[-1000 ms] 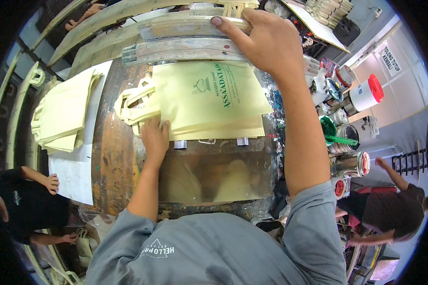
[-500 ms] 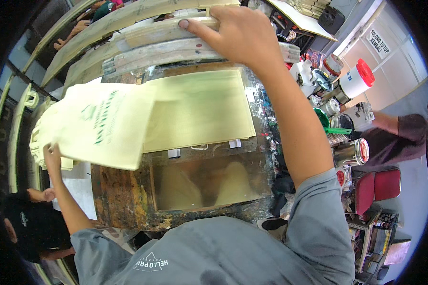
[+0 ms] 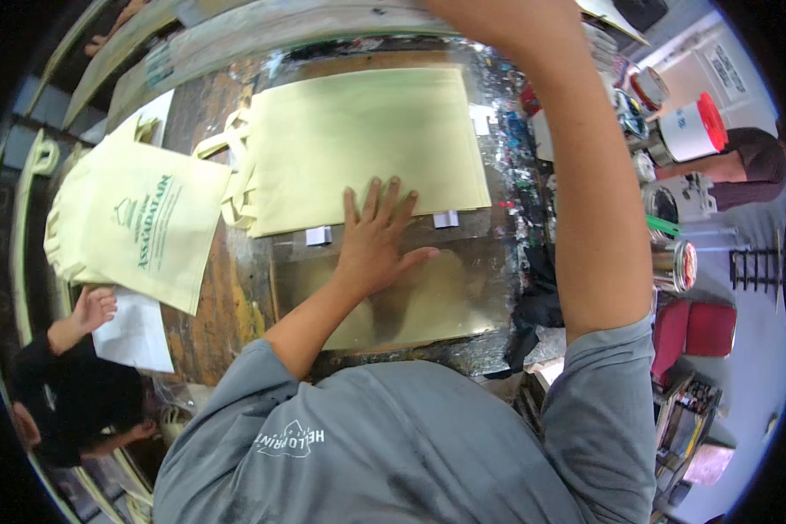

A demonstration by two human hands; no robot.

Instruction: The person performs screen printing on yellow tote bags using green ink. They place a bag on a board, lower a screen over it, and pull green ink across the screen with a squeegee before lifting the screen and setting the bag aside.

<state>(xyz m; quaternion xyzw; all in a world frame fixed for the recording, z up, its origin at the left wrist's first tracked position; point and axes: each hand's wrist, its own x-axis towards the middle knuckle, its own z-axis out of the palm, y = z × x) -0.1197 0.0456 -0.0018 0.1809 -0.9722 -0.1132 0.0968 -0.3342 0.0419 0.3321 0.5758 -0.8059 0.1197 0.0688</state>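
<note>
Bag (image 3: 358,131) lies flat in the middle of the table (image 3: 236,306) in the head view, its long axis running left to right, the right end slightly farther from the person, and its handles (image 3: 243,210) pointing left. The left hand (image 3: 375,240) rests at the near edge, its fingers (image 3: 371,199) spread flat on the bag, released and grasping nothing; it covers part of that edge. The right hand (image 3: 498,13) is mostly cut off by the upper rim, so I cannot tell what its fingers do; its forearm crosses above the table's right side and hides some of it. Two white blocks (image 3: 319,236) sit along the near edge. Beyond the bag runs a long frame (image 3: 306,35). To the left, a printed bag (image 3: 157,210) lies tilted on a pile, with a co-worker's hand (image 3: 93,310) just beside it and white paper (image 3: 135,332) below. A tub (image 3: 694,127) with a red lid stands among tins at the right. The middle bag is pale yellow, smooth and unprinted, with layered edges at its right end.
</note>
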